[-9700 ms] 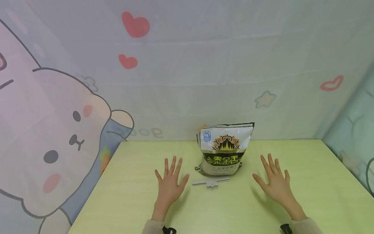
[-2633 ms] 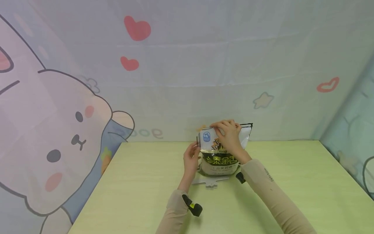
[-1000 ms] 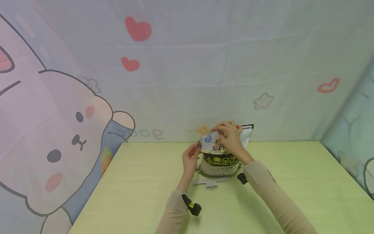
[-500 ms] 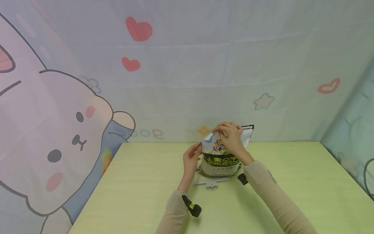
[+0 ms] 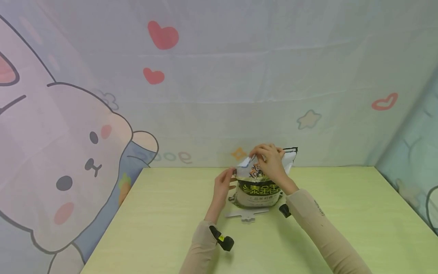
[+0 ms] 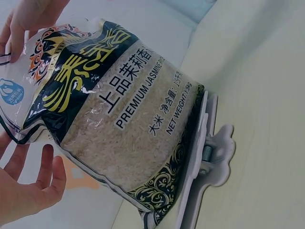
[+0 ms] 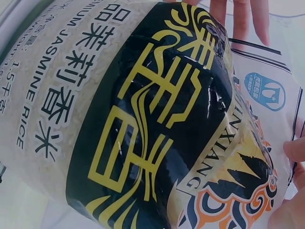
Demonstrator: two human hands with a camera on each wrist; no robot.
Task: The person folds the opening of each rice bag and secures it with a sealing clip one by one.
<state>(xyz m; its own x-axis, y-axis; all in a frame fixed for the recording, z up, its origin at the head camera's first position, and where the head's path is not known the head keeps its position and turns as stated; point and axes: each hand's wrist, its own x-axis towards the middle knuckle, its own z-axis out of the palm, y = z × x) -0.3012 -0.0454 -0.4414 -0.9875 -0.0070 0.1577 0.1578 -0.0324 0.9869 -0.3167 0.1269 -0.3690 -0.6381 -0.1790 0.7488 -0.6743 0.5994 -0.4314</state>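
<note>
A bag of jasmine rice (image 5: 258,199) stands upright at the back of the table, its white upper part crumpled and its left top corner folded inward. My right hand (image 5: 273,163) pinches the top edge near the middle between thumb and fingers. At the left top corner, my left hand (image 5: 220,190) touches the bag with its upper fingertips; the lower fingers (image 7: 238,21) are extended. The left thumb is hidden in the left wrist view. Right in front of the bag's base lies a pale grey wide bag clip (image 6: 217,160) with a flower-shaped handle and a spring.
A light yellow-green table (image 5: 161,213) carries the bag and clip. Behind it hangs a printed cloth (image 5: 219,114) with a cartoon rabbit and hearts. Black wrist cameras sit on both sleeves. A dark cable (image 5: 427,207) shows at the far right edge.
Both hands have gone from lying spread on the table to the bag's top. In the last second the left top corner has folded inward, and the left hand's lower fingers have spread out.
</note>
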